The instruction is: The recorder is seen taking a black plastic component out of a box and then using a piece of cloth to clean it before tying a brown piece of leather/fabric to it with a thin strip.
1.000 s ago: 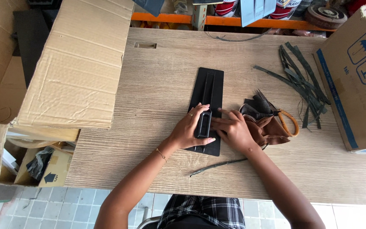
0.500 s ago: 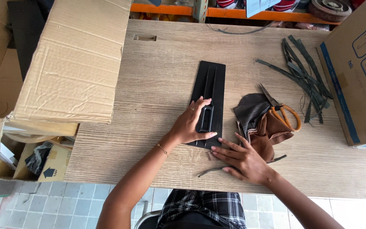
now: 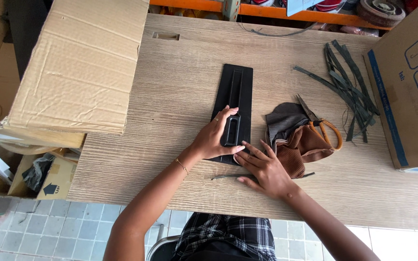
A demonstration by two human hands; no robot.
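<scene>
- The left hand point(image 3: 217, 136) lies palm down, fingers spread and slightly bent, thumb stretched toward the right.
- A thin bracelet circles the left wrist; a ring shows on one finger.
- The right hand point(image 3: 265, 169) lies flat, fingers splayed and pointing up-left, close beside the left thumb.
- Both bare forearms reach in from the lower edge.

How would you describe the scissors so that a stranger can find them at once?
Start at the wooden table and find the brown and grey cloth pile beside the right hand. The scissors lie on its upper right edge; only they have orange handles.
</scene>
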